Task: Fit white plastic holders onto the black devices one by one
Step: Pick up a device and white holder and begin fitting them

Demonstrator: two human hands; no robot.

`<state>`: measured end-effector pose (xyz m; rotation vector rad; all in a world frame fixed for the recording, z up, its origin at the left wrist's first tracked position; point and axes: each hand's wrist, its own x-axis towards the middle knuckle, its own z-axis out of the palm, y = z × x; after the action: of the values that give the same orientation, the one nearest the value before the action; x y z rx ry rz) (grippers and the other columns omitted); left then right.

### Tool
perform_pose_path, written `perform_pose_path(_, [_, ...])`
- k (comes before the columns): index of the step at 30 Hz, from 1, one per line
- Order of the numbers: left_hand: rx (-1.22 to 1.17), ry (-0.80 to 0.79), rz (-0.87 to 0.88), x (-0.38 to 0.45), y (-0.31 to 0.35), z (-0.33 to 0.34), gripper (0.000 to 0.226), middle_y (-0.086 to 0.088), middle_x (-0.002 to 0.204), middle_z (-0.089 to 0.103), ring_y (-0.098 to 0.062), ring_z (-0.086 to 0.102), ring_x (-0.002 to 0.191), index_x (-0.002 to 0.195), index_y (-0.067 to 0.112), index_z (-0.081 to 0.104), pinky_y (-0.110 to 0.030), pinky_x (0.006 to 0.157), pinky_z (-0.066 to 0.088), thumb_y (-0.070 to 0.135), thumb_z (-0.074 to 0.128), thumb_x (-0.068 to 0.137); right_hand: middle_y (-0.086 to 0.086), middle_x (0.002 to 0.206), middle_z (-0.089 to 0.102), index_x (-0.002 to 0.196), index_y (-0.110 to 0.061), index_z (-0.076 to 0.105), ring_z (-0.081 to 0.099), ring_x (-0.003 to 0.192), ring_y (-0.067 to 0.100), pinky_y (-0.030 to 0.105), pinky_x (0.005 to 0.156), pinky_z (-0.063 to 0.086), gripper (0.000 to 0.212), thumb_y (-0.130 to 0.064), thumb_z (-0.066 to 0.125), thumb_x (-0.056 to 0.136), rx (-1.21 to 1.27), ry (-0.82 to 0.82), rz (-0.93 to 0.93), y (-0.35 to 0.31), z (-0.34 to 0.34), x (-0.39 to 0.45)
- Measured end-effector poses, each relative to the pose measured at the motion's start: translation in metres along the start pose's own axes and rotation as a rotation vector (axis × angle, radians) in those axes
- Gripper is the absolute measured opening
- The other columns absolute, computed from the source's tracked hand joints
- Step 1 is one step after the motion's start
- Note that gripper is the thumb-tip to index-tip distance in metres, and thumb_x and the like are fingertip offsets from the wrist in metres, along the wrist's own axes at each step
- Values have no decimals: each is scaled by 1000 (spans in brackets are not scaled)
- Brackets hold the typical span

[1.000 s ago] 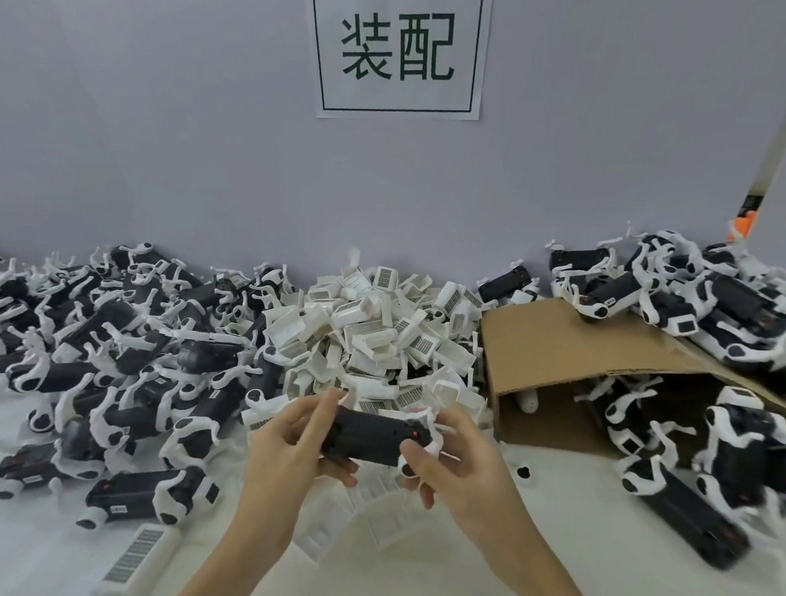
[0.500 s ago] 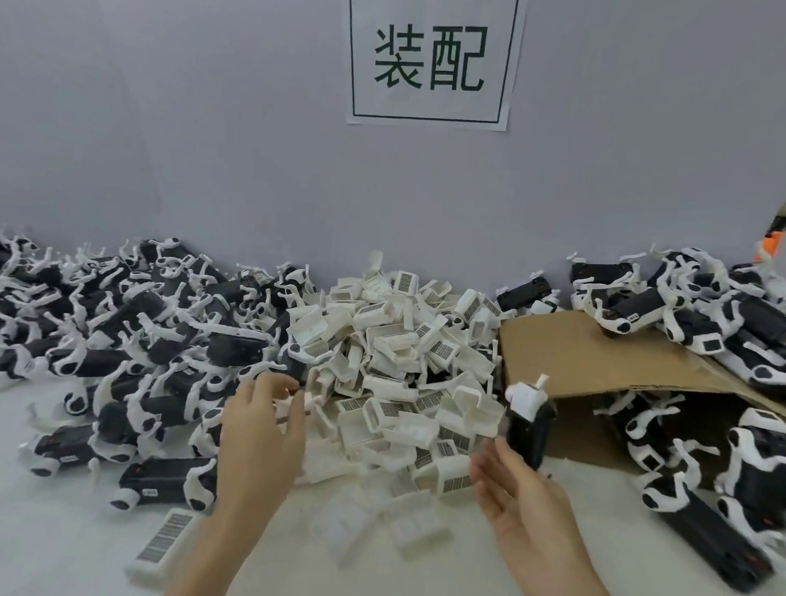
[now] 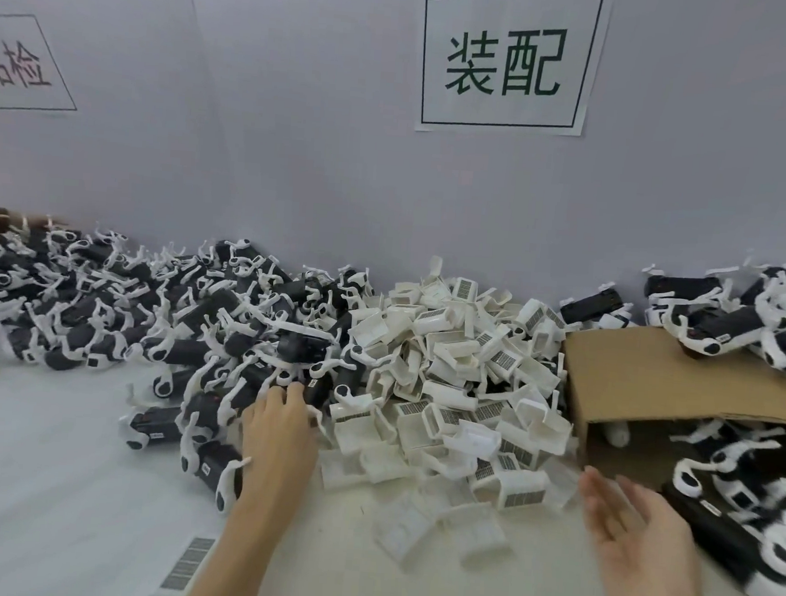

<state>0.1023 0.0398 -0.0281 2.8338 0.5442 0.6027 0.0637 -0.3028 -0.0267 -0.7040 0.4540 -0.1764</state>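
Left hand (image 3: 279, 429) reaches palm-down into the heap of black devices (image 3: 147, 327), fingertips on 1, grip unclear. Right hand (image 3: 635, 529) hovers flat and empty by the cardboard box (image 3: 655, 376). White holders (image 3: 460, 377) are piled between the hands.

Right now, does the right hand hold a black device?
No, the right hand is open with its palm showing, and it holds nothing.
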Motion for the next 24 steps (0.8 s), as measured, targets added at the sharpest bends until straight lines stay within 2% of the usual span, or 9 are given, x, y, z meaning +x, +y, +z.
perform_pose_path(2, [-57, 23, 22, 0, 0, 3, 33, -8, 130, 62, -30, 55, 126, 133, 11, 60, -36, 106, 37, 6, 56, 101, 12, 93, 69, 98, -12, 61, 74, 64, 18, 18, 48, 55, 19, -18, 47, 108, -71, -43, 7, 6, 3, 0])
perform_pose_path(5, [-161, 99, 63, -3, 3, 3, 23, -14, 117, 70, -37, 61, 116, 123, 6, 72, -45, 102, 42, 9, 60, 103, 8, 73, 72, 99, -9, 68, 70, 53, 16, 19, 45, 54, 22, -17, 50, 107, -181, -118, 0, 17, 9, 1])
perform_pose_path(8, [-256, 241, 172, -7, 6, 3, 26, -22, 108, 76, -47, 65, 105, 119, -4, 76, -57, 92, 54, -7, 72, 93, 9, 67, 70, 101, -6, 70, 68, 52, 18, 22, 46, 54, 21, -17, 53, 106, -269, -207, -43, 27, 15, 1])
perform_pose_path(10, [-281, 354, 247, -8, 8, 2, 30, -23, 105, 76, -48, 65, 100, 116, -6, 76, -58, 85, 58, -14, 75, 87, 9, 68, 69, 101, -4, 71, 67, 53, 19, 24, 46, 54, 21, -16, 54, 105, -311, -240, -53, 31, 18, 2])
perform_pose_path(12, [-266, 458, 312, -8, 11, 0, 36, -23, 107, 75, -48, 64, 100, 114, -7, 75, -58, 82, 59, -21, 75, 81, 10, 69, 68, 99, -3, 71, 66, 53, 20, 25, 48, 54, 20, -13, 54, 103, -359, -256, -74, 33, 20, 2])
perform_pose_path(15, [-270, 641, 378, -9, 17, -10, 38, -21, 113, 72, -45, 60, 103, 112, -5, 75, -51, 89, 58, -26, 71, 81, 13, 70, 66, 98, -1, 70, 64, 55, 22, 27, 49, 52, 20, -10, 53, 103, -432, -301, -96, 31, 25, -2])
perform_pose_path(19, [-418, 846, 510, -13, 25, -23, 19, -14, 117, 71, -35, 57, 111, 113, -3, 75, -31, 106, 45, -10, 62, 100, 19, 74, 67, 104, 5, 69, 63, 58, 26, 29, 49, 51, 26, -13, 51, 107, -543, -411, -112, 24, 38, -7])
perform_pose_path(21, [-541, 819, 586, -17, 35, -23, 17, -8, 120, 71, -30, 59, 113, 110, -2, 74, -31, 109, 45, -3, 59, 102, 20, 79, 70, 111, 4, 68, 67, 62, 28, 29, 49, 52, 33, -24, 50, 110, -581, -496, -127, 20, 47, -10])
perform_pose_path(24, [-718, 624, 675, -32, 56, -14, 22, -1, 124, 67, -28, 60, 116, 111, 0, 73, -41, 103, 52, 3, 57, 97, 22, 100, 76, 125, -11, 67, 75, 83, 37, 34, 58, 58, 44, -45, 50, 105, -585, -602, -131, 18, 59, -14])
